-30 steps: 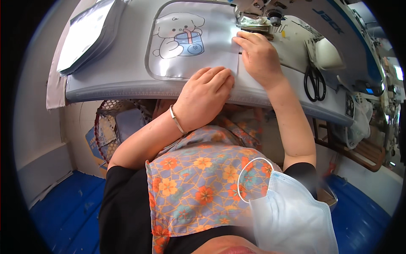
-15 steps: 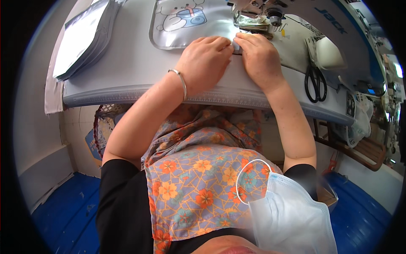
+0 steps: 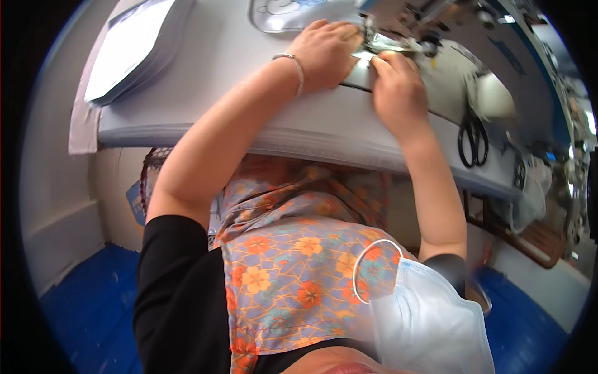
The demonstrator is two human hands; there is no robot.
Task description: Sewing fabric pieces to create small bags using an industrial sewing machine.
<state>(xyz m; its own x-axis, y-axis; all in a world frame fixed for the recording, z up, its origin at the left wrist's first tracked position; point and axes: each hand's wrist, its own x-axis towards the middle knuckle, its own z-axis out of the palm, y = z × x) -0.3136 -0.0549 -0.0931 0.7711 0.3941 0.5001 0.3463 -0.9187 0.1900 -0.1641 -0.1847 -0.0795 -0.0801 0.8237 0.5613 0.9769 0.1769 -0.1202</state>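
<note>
At the far side of the table, a silver panel (image 3: pixel 296 17) with a cartoon print and grey edging lies partly cut off by the picture's top. My left hand (image 3: pixel 327 53) rests palm down at its near right side, fingers stretched toward the needle area of the sewing machine (image 3: pixel 529 81). Just right of it, my right hand (image 3: pixel 400 87) has its fingers curled and pressed together beside a bright, shiny surface. What those fingertips pinch is blurred and hidden. Both hands sit close to each other, a narrow gap between them.
A stack of silver sheets (image 3: pixel 134 50) lies at the table's left. Black-handled scissors (image 3: pixel 473 142) rest at the right, near a clear plastic bag (image 3: pixel 529 190). The table's front edge (image 3: pixel 299 142) runs below my forearms. A face mask (image 3: pixel 430 318) hangs in front of my apron (image 3: pixel 293 268).
The view has shifted, and the panel appears farther up and right. My left hand has moved up and right toward the needle area; its fingers look flatter. The right hand stays beside it.
</note>
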